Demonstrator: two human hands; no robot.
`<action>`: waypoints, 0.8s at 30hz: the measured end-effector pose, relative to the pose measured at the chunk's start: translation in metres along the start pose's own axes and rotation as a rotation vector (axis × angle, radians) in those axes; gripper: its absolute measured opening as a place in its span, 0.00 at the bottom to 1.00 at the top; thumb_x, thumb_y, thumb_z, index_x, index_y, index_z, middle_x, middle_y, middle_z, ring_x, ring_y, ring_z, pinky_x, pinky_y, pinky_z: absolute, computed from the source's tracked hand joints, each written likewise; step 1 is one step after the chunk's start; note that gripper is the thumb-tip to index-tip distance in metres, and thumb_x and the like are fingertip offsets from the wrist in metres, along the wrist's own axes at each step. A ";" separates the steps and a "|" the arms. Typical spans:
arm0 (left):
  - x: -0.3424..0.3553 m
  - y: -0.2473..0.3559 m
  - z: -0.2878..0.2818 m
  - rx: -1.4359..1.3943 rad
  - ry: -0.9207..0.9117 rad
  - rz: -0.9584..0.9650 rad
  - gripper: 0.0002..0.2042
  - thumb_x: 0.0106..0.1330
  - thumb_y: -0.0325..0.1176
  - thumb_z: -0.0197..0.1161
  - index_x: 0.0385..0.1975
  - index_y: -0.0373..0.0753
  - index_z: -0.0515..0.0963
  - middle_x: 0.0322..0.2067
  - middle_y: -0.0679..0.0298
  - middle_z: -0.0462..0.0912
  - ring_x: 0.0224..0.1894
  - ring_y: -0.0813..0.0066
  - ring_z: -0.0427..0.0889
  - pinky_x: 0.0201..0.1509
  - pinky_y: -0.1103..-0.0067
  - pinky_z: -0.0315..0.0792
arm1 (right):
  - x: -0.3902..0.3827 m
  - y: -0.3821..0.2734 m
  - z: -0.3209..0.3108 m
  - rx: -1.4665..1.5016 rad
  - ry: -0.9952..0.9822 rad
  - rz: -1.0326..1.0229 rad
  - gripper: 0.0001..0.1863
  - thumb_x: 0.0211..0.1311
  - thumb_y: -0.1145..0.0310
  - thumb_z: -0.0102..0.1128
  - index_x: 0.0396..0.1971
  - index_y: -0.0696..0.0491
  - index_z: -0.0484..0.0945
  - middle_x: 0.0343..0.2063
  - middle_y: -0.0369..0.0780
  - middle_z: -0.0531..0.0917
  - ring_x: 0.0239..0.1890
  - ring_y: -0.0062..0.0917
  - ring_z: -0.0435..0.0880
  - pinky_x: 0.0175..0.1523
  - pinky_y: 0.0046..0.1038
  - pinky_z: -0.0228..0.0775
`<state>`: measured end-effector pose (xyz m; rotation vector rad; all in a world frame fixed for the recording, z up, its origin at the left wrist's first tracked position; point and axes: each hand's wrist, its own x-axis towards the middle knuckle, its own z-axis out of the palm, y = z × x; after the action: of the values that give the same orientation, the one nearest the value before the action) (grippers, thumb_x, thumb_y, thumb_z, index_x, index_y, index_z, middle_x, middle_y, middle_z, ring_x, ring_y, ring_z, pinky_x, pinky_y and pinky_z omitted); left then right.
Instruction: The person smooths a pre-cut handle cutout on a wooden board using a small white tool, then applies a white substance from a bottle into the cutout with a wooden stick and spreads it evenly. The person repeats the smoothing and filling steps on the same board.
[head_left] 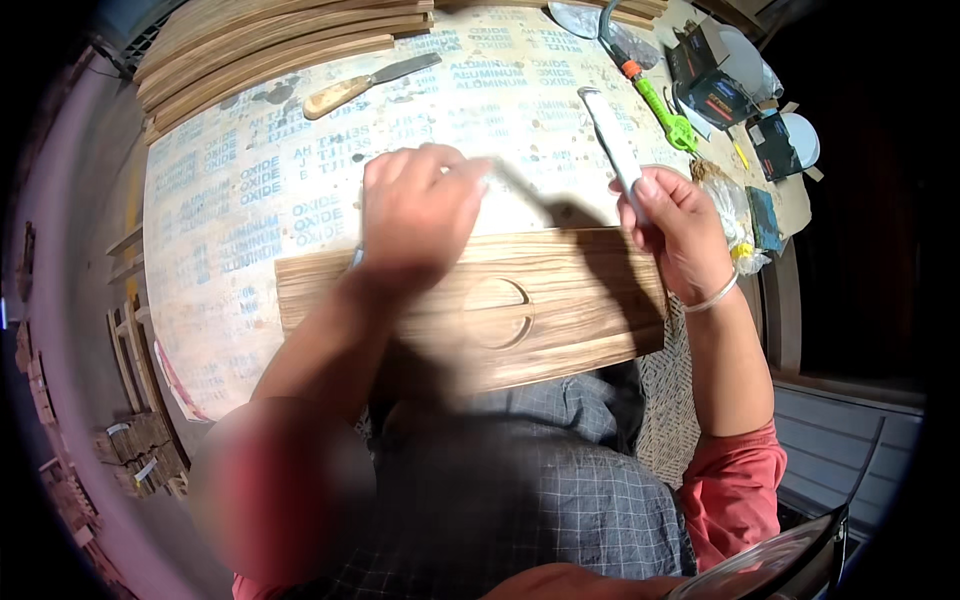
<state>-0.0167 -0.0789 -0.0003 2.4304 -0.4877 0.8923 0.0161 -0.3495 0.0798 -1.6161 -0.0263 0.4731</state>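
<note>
A striped brown wooden board (590, 300) lies across my lap and the near edge of the table. Near its middle is a rounded recess (500, 312), split by a band of wood. My right hand (680, 225) is closed around a long, narrow, silvery flat tool (612, 140), which points away from me above the board's right end. Over the board's left half hovers my left hand (420, 210), smeared by motion, its fingers curled in. What it holds, if anything, is hidden. A small bluish bit (357, 258) shows beside its wrist.
Paper with blue print covers the worktable (230, 210). Long wooden slats (270, 55) are stacked at the far left. Nearby lies a wood-handled scraper (345, 95). A green-handled tool (655, 105), dark boxes (710, 75) and plastic bags (735, 205) line the right side.
</note>
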 end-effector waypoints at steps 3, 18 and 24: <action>-0.002 0.009 -0.008 -0.321 -0.040 -0.055 0.11 0.63 0.26 0.62 0.45 0.38 0.85 0.39 0.59 0.83 0.43 0.62 0.80 0.52 0.70 0.71 | -0.013 0.005 0.014 0.401 -0.229 0.190 0.13 0.75 0.63 0.55 0.43 0.59 0.79 0.25 0.37 0.82 0.20 0.12 0.75 0.21 0.12 0.63; -0.003 0.023 -0.013 -1.300 -0.841 -0.836 0.19 0.76 0.34 0.55 0.62 0.33 0.70 0.29 0.68 0.76 0.28 0.84 0.73 0.33 0.85 0.69 | 0.049 0.033 0.073 0.916 -0.073 -0.173 0.12 0.71 0.66 0.61 0.47 0.56 0.76 0.43 0.40 0.82 0.45 0.27 0.81 0.55 0.35 0.78; 0.016 0.028 -0.021 -1.074 -1.023 -0.894 0.15 0.76 0.35 0.52 0.53 0.31 0.75 0.26 0.70 0.72 0.22 0.88 0.63 0.24 0.88 0.59 | 0.067 0.028 -0.008 0.926 0.317 -0.362 0.09 0.71 0.64 0.62 0.42 0.53 0.77 0.32 0.37 0.81 0.36 0.24 0.80 0.47 0.34 0.78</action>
<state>-0.0285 -0.0921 0.0334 1.5515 -0.0754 -0.8527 0.0721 -0.3409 0.0345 -0.7286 0.1221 -0.0751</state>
